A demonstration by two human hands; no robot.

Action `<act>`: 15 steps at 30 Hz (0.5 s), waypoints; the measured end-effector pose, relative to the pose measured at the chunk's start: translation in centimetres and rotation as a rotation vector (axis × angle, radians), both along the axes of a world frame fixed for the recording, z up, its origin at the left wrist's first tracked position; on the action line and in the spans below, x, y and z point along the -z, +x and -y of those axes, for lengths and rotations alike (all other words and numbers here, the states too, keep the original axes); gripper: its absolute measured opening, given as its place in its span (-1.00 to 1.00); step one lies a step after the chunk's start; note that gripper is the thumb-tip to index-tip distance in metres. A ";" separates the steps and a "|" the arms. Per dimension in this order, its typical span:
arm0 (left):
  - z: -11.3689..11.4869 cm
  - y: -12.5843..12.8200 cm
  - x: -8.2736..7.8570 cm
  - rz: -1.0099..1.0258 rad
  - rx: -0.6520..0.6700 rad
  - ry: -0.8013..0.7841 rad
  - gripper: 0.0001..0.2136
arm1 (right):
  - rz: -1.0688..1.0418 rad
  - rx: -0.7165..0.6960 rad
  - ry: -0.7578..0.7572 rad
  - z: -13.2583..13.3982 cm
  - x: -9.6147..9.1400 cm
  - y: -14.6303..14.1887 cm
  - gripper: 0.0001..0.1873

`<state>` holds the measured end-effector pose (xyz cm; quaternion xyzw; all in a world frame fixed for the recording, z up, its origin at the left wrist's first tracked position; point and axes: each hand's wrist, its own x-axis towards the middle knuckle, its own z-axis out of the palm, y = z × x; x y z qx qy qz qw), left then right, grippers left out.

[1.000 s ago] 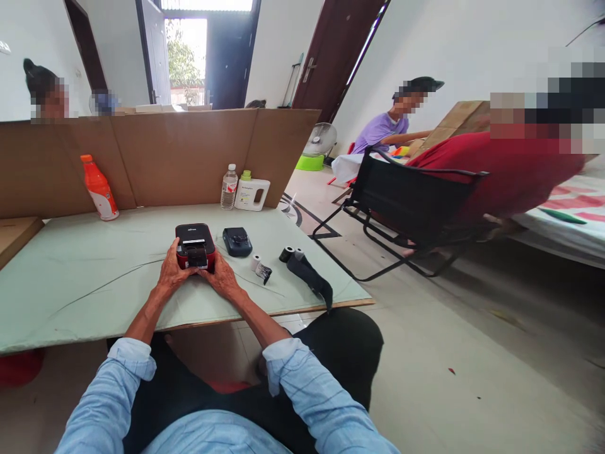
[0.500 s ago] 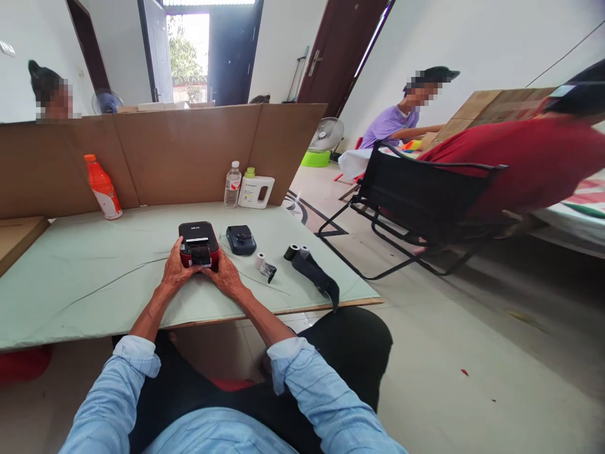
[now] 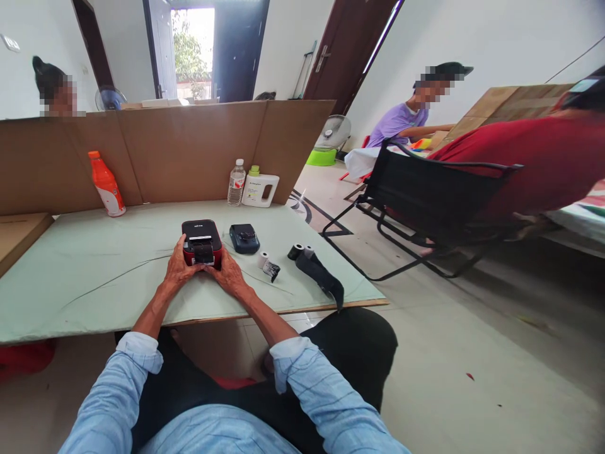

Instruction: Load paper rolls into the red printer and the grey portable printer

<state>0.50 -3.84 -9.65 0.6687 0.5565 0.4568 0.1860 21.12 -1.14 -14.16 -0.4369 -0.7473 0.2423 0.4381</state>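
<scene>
A black and red portable printer (image 3: 201, 229) sits between my hands on the pale green tabletop (image 3: 127, 233), its front slot facing me. My left hand (image 3: 179, 266) wraps its left side, thumb along the near edge. From the right, my right hand (image 3: 229, 273) grips the opposite side, and both thumbs come close together at the front. Just right of the printer lies a smaller dark blue device (image 3: 244, 240). Beside that are a small white paper roll (image 3: 263, 258) with a crumpled black-and-white piece (image 3: 271, 271), and a black roll (image 3: 296, 251) near a long dark strip (image 3: 324, 277).
A cardboard screen (image 3: 189, 151) stands along the table's back. Before it are an orange bottle (image 3: 106, 186), a clear water bottle (image 3: 236, 184) and a white jug (image 3: 259, 190). A black folding chair (image 3: 425, 189) holds a person in red at right; other people sit farther off.
The view has shifted slightly, so the scene sits a little farther right. Both hands keep the same hold on the printer, and the other table items stay put.
</scene>
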 end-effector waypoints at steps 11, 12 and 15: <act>0.7 -0.4 -0.1 0.077 0.004 -0.059 0.16 | 0.002 -0.025 0.006 0.0 0.1 -0.4 -0.09; 0.8 -1.0 -0.3 0.091 -0.003 -0.066 0.17 | 0.005 -0.043 0.021 -0.1 0.0 -1.0 -0.11; 1.5 -3.8 -1.4 0.105 -0.048 -0.067 0.17 | 0.023 -0.100 0.037 -0.5 -0.9 -3.9 -0.12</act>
